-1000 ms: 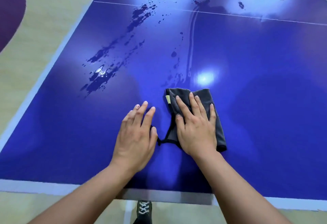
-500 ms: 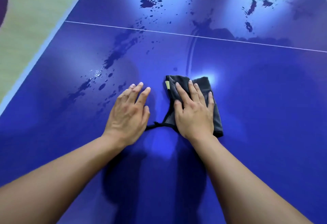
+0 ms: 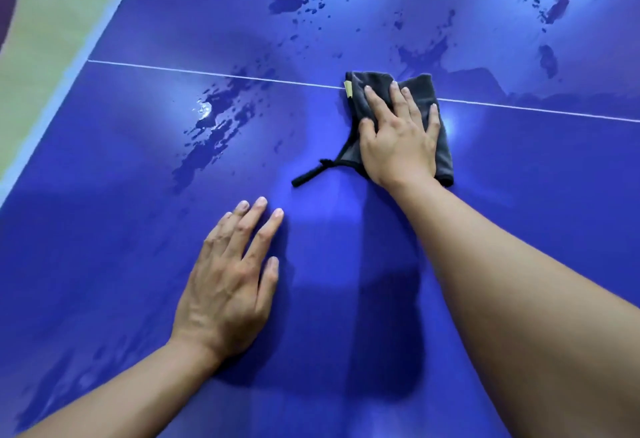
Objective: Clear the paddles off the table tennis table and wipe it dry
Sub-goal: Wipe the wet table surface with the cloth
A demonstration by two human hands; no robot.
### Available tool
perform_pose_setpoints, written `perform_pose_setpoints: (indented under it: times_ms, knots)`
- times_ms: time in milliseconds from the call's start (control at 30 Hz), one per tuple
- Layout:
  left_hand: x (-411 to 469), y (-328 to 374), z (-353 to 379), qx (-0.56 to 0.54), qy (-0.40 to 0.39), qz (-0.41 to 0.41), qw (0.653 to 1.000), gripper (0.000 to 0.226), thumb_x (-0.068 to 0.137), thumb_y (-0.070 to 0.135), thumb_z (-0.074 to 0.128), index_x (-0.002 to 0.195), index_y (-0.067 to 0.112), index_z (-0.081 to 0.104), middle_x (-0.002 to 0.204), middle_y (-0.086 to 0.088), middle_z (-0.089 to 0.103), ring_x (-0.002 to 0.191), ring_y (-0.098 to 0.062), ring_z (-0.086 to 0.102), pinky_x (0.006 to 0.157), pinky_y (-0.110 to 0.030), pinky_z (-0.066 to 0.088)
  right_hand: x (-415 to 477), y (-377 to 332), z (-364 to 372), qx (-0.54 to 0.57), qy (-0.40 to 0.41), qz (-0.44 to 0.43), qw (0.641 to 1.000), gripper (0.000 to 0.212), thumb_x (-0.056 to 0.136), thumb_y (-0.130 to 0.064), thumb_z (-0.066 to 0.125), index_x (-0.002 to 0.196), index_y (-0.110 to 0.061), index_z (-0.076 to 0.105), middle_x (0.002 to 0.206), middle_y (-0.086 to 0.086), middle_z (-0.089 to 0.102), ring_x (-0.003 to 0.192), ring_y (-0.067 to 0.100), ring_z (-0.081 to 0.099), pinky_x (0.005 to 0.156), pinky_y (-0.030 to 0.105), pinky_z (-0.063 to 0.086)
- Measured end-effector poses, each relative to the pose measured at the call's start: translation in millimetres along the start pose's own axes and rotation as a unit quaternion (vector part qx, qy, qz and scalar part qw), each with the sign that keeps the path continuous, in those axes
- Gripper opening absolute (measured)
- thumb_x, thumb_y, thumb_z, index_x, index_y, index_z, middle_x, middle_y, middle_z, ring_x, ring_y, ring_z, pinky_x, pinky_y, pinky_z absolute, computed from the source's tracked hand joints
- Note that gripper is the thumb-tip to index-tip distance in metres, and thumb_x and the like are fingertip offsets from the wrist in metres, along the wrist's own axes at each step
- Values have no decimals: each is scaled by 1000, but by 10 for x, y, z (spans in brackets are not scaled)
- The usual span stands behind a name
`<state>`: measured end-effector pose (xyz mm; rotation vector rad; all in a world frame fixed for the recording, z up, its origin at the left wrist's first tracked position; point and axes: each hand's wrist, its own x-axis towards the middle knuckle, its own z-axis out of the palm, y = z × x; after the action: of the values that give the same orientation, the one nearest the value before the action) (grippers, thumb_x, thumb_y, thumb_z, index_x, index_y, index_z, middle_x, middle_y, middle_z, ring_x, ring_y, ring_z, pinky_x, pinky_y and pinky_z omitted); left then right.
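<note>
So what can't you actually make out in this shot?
Head view only.
Paddles: none in frame; the glossy blue table is cut off at the top and right edges, so cleared or not is unknown.
Table under the folded dark grey cloth: hidden by the cloth and the flat right hand.
Small yellow tag on the cloth: too small to read.
Surface beneath the left hand: covered by the palm.

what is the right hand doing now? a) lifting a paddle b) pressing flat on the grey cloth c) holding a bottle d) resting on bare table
b: the right hand lies on the cloth with its fingers straight.
</note>
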<state>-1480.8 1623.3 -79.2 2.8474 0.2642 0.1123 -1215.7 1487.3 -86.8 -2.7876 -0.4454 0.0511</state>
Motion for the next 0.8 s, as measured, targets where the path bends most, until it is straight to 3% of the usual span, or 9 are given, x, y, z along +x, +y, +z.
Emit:
perform_pose_setpoints:
  times_ms: [433,700,800]
  knots:
    - [21,-6,-6,-12,-1,-19,1000,59,100,29,33,155,8,34,163,-8,29,152,-24,25,124,-44,20,288,-118,-3,-15,-31,-23,999,58,100,-41,25,158,-43,25,171,0,11,157,12,4,125,52,-9]
    - [34,23,-44,-39,9,-21,999,55,104,21,38,156,4,27,164,-14,24,150,-29,25,125,-39,15,-981,-461,37,-25,-47,-96,994,55,104,-40,28,159,-43,25,171,-4,12,157,10,5,126,52,-6]
    - [-26,82,-148,-74,39,-22,996,51,104,18,37,152,3,34,159,-13,32,146,-28,32,122,-37,20,-1668,-560,58,-25,-44,-99,994,55,104,-40,29,159,-42,25,171,-3,13,157,11,6,126,53,-4]
